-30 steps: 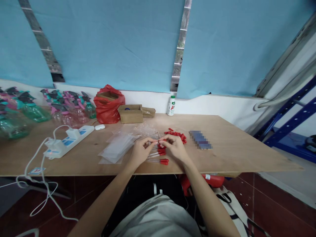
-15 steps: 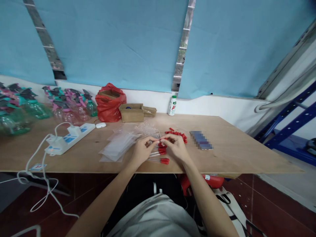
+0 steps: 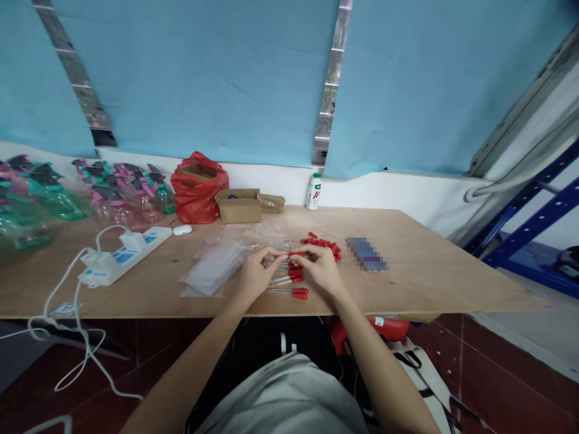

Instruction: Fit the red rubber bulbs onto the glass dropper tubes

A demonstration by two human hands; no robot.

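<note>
My left hand (image 3: 256, 275) pinches the glass tube of a dropper, thumb against forefinger. Facing it, my right hand (image 3: 322, 270) grips a red rubber bulb (image 3: 296, 255) at the dropper's end; the fingers hide most of the joint. Below and between the hands lie finished-looking droppers (image 3: 300, 293), clear stems to the left and red bulbs to the right. Behind my right hand is a pile of loose red bulbs (image 3: 333, 248). Bare glass tubes (image 3: 270, 234) lie behind my left hand, and clear plastic bags (image 3: 212, 269) are spread to its left.
A phone-like blurred slab (image 3: 366, 254) lies to the right. At the back stand a white bottle (image 3: 313, 193), a cardboard box (image 3: 239, 208) and a red plastic bag (image 3: 199, 196). A power strip (image 3: 124, 256) with cords and several spray bottles (image 3: 124, 202) occupy the left.
Both hands stay together over the droppers, with only a slight shift of the fingers around the red bulb. The whole view has moved a little.
</note>
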